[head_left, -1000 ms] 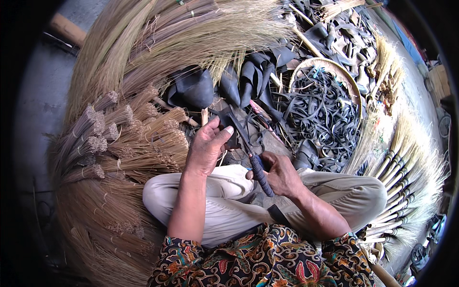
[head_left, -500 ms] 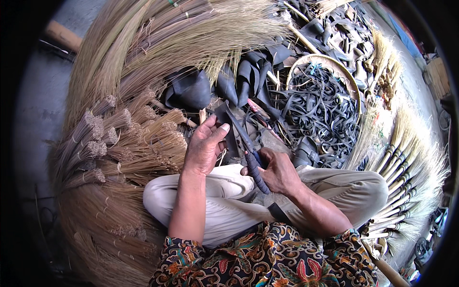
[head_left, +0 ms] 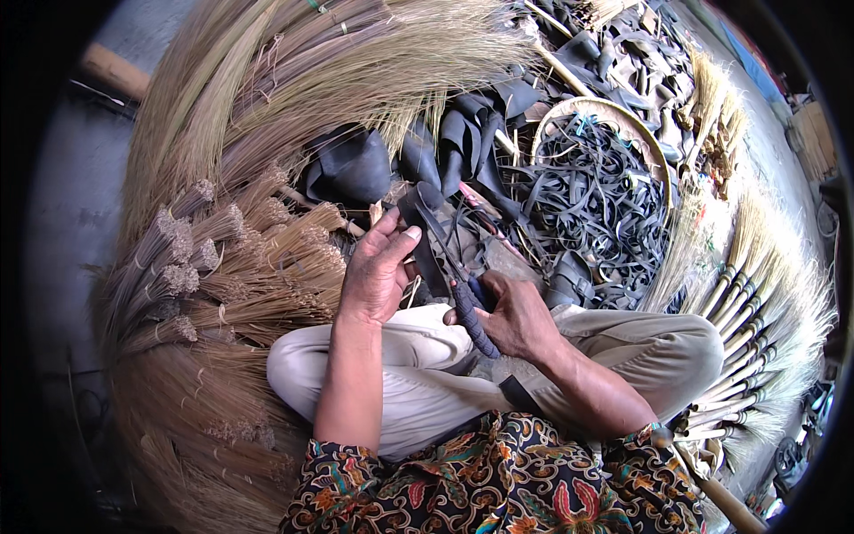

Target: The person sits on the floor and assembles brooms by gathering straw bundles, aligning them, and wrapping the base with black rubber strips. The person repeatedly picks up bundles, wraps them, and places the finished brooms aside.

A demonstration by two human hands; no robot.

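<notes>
My left hand [head_left: 375, 271] pinches a strip of black rubber [head_left: 430, 265] between thumb and fingers, holding it up in front of my crossed legs. In my right hand [head_left: 518, 319] is a pair of scissors [head_left: 474, 322] with dark wrapped handles. The fingers are closed round the handles, partly out of sight. The blades point away from me and lie against the rubber strip, slightly apart. Exactly where they meet the rubber is hard to make out.
A round woven basket [head_left: 669, 169] full of thin black rubber strips stands ahead to the right. Larger rubber sheets [head_left: 351, 169] lie beyond my hands. Bundled straw stalks [head_left: 240, 240] pile up on the left, long grass [head_left: 356, 80] behind. Finished brooms [head_left: 747, 311] lie at right.
The scissor blades have parted a little. The rubber strip and my left hand have shifted slightly, and my right hand has moved a touch to the left.
</notes>
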